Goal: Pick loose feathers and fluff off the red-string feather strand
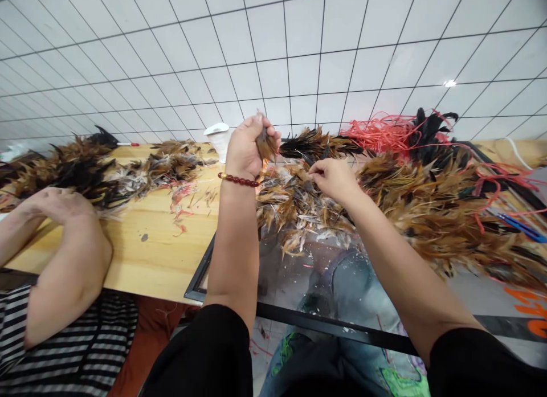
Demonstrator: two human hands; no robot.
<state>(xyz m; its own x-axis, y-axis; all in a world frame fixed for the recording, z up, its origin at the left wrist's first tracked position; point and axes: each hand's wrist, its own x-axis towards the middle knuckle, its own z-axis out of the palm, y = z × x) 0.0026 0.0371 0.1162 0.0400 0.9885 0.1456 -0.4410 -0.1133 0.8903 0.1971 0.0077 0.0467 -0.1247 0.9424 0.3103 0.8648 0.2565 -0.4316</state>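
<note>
My left hand [250, 146] is raised near the tiled wall, its fingers closed around a small bunch of brown feathers [268, 144]. A dark red bead bracelet circles that wrist. Over a loose pile of brown and whitish feathers [294, 200], my right hand [335, 179] makes a pinch with thumb and forefinger. Its fingertips are right at the pile, and whatever is between them is too small to make out. The pile lies on a glass-topped, black-framed table [277, 271].
Thick brown feather bundles [436, 209] cover the right side, with red plastic ribbon [380, 135] and black feathers [423, 138] behind. Blue-handled scissors [523, 227] lie far right. A white cup-like object [217, 140] stands behind. At left, a co-worker's arms [68, 232] rest on the wooden table [145, 260].
</note>
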